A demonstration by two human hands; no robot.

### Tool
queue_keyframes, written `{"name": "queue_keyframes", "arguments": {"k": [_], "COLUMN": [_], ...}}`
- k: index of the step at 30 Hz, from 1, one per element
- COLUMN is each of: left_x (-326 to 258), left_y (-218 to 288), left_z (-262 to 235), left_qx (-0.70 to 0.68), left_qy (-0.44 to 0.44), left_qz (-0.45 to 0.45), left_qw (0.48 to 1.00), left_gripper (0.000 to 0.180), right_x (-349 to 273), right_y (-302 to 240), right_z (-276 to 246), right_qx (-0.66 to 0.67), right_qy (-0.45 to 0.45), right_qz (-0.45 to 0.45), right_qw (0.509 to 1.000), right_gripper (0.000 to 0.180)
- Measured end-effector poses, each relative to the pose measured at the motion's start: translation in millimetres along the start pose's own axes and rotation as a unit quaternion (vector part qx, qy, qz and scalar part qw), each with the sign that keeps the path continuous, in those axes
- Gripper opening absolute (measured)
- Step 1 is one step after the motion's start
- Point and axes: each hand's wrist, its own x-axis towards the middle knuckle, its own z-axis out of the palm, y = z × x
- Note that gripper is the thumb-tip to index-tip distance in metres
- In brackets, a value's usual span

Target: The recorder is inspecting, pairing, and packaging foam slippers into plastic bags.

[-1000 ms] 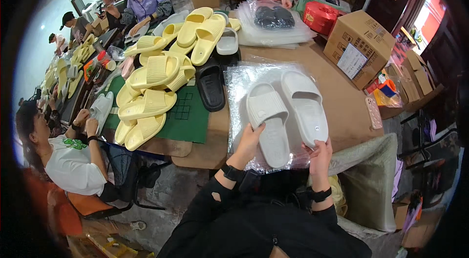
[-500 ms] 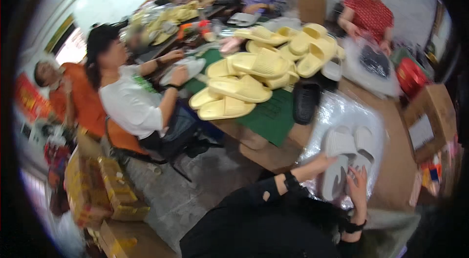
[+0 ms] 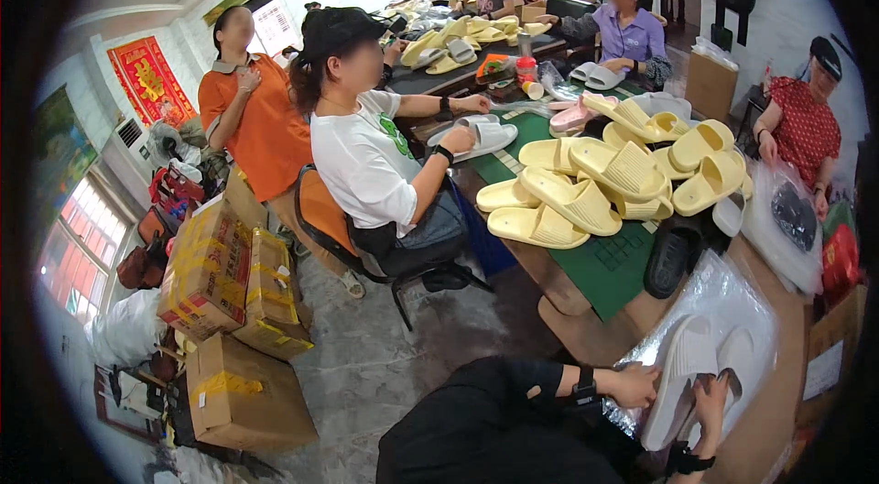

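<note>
The left hand (image 3: 634,386) has bent fingers by the outer side of a pale grey, ribbed slipper (image 3: 693,354). The right hand (image 3: 711,403) is between it and its pale grey mate (image 3: 736,351); I can't tell if the hands grip. Both slippers lie on shiny clear plastic (image 3: 725,287) by the tabletop's (image 3: 780,392) near edge. Rightward, a brown cardboard box (image 3: 835,324) has a white label (image 3: 823,369), too small to read.

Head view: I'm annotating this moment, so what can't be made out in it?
Head view, right grey slipper: heel partly hidden by the right hand.
Head view, yellow pile: bottom covered by its own top layer.
Head view, right-edge carton: outer side lost in the dark rim.
Head view, far slippers: overlapping and too small to count.
</note>
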Motion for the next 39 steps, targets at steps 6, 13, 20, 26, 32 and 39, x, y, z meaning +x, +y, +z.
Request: {"name": "queue_keyframes", "arguments": {"k": [6,13,20,26,32,39], "left_x": [-4,-8,-2,-2,-3,6], "left_y": [9,5,8,6,24,10], "left_z": [12,21,28,30,23,21], "left_qx": [0.023,-0.015,0.117,0.097,0.059,0.206], "left_qy": [-0.012,0.008,-0.018,-0.027,0.037,0.141], "left_qz": [-0.033,0.007,0.003,-0.034,-0.033,0.011], "left_qw": [0.999,1.000,0.993,0.994,0.997,0.968], "left_gripper": [0.034,0.046,0.063,0.073,0.081,0.066], "right_x": [4,5,-27,-65,-66,-87], "right_y": [-11,16,67,29,-7,-22], "right_z": [8,9,8,6,-1,-30], "right_qx": [-0.036,0.130,0.433,0.500,0.486,0.448], "right_qy": [0.020,0.062,0.189,0.150,-0.014,-0.174], "right_qz": [0.041,0.041,0.001,-0.002,-0.095,-0.140], "right_qw": [0.998,0.989,0.881,0.853,0.869,0.866], "right_gripper": [0.035,0.038,0.043,0.043,0.048,0.054]}}
